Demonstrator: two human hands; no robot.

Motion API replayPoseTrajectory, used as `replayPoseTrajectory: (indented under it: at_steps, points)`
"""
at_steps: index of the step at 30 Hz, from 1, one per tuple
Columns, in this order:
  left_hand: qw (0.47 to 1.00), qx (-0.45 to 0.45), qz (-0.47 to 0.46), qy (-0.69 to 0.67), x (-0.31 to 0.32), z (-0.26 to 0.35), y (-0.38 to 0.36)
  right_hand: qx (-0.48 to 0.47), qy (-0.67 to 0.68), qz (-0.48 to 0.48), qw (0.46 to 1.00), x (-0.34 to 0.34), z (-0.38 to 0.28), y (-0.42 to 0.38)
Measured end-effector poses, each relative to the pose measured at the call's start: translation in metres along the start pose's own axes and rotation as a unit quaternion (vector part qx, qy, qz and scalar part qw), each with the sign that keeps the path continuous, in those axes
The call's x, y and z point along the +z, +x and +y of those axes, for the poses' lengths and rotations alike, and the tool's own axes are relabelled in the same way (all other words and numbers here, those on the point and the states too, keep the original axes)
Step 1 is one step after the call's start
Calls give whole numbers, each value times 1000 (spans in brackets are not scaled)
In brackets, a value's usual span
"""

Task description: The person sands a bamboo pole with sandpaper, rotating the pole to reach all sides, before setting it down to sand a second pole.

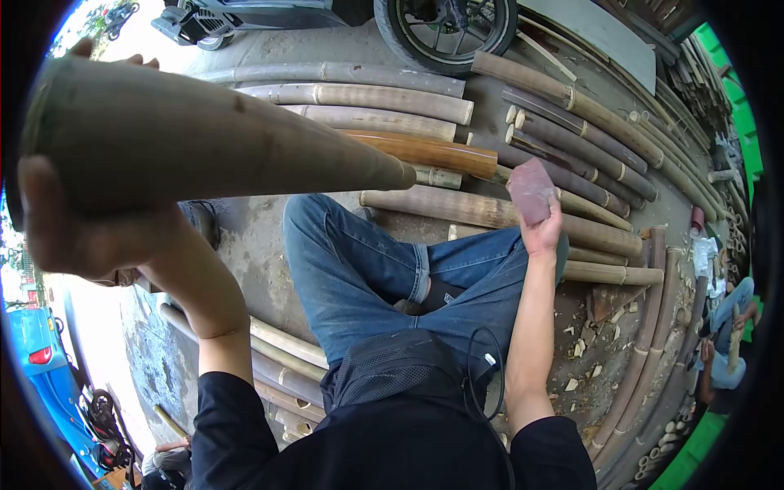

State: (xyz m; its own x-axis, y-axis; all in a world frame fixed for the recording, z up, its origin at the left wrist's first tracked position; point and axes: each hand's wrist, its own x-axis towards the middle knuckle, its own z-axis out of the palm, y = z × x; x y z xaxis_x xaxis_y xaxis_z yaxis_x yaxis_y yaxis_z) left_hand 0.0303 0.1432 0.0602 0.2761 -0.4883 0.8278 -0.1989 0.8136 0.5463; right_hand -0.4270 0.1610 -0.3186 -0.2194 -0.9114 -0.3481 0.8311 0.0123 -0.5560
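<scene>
My left hand (98,237) is wrapped round the near end of a thick bamboo pole (220,139), which is raised close to the camera. The pole's far end points right, above my knees. In my right hand (542,232) is a folded reddish piece of sandpaper (532,192), held up over my right knee and apart from the pole. Behind the raised pole, a shiny orange-brown bamboo piece (433,153) lies on the ground among other poles. My left fingertips show over the pole's top edge.
I sit cross-legged on concrete (253,237) with several bamboo poles (384,96) in front and more (649,351) at right. A motorcycle wheel (447,33) stands at the back. Another person (727,351) sits at far right. Wood chips (584,343) lie nearby. A blue vehicle (41,359) is at left.
</scene>
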Motion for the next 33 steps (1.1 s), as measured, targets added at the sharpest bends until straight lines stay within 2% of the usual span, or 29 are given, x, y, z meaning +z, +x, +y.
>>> replayPoseTrajectory:
  at_steps: [1,3,4,7,9,11,13,15,17,19,20,21,22,24,25,27,30,31,33]
  points:
    - [997,-78,7,18,19,-8,-8,14,-26,12,999,9,13,-8]
    - [984,76,-74,141,28,-51,-27,0,-141,-39,989,16,42,-17]
    - [995,49,-49,-66,50,-58,-38,-7,-196,-52,979,34,53,-25]
    - [998,50,-20,-21,68,-62,-29,-67,-338,-137,929,61,85,-32]
    - [997,60,-29,-41,72,-74,-23,-82,-350,-150,921,76,106,-35]
    - [999,15,-29,-39,79,-74,-20,-91,-363,-165,913,83,129,-34]
    - [997,-1,-44,-66,89,-71,-22,8,-319,-176,931,84,159,-28]
    - [998,5,-54,-41,93,-70,-21,-74,-390,-240,886,100,183,-24]
    - [999,-29,-41,-12,98,-64,-24,-192,-412,-187,871,151,187,-45]
    - [998,-36,-42,-27,88,-78,-17,-260,-343,-250,867,207,166,-61]
    - [996,-50,-59,-52,85,-81,-16,-356,-354,-276,820,245,139,-77]
    - [994,-74,-80,-21,83,-79,-16,-388,-318,-280,818,277,127,-88]
    - [992,-94,-78,-7,84,-75,-17,-454,-296,-292,788,306,116,-96]
    - [990,-125,-63,20,88,-68,-21,-514,-306,-282,750,338,104,-106]
    - [989,-135,-46,34,89,-66,-20,-517,-307,-273,751,332,106,-102]
    - [988,-137,-64,34,80,-71,-16,-463,-298,-278,787,308,127,-85]
    - [990,-120,-69,37,60,-84,-10,-326,-419,-235,814,203,172,-55]
    - [991,-121,-54,38,55,-86,-10,-313,-424,-218,822,163,192,-42]
    - [991,-124,-40,38,48,-84,-10,-229,-484,-165,828,98,220,-31]
